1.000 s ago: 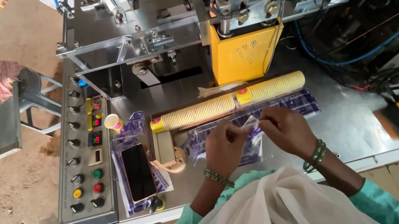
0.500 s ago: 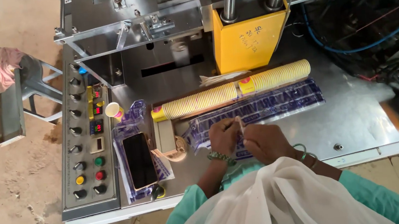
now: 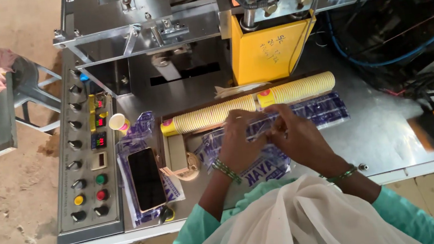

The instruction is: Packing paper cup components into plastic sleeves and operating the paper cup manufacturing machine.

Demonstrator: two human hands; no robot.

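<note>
1. Fingers of the left hand (image 3: 239, 142) curl together and pinch a clear plastic bag (image 3: 262, 133) with blue print, just in front of the row of paper cups (image 3: 248, 105).
2. Fingers of the right hand (image 3: 298, 137) are bent too, closed on the same bag, touching the left hand's fingertips.
3. Bag lies flat on the steel machine table (image 3: 382, 136), reaching right from the hands along the front of the cup row.
4. Two stacks of nested yellow cups lie end to end, forming that row, below the yellow machine housing (image 3: 266, 51).
5. One loose cup (image 3: 118, 122) stands left of the row.
6. One dark phone (image 3: 146, 179) rests on more printed bags, left and in front of the row.
7. One control panel (image 3: 86, 169) with knobs and coloured buttons sits further left.
8. Each wrist wears green bangles.
</note>
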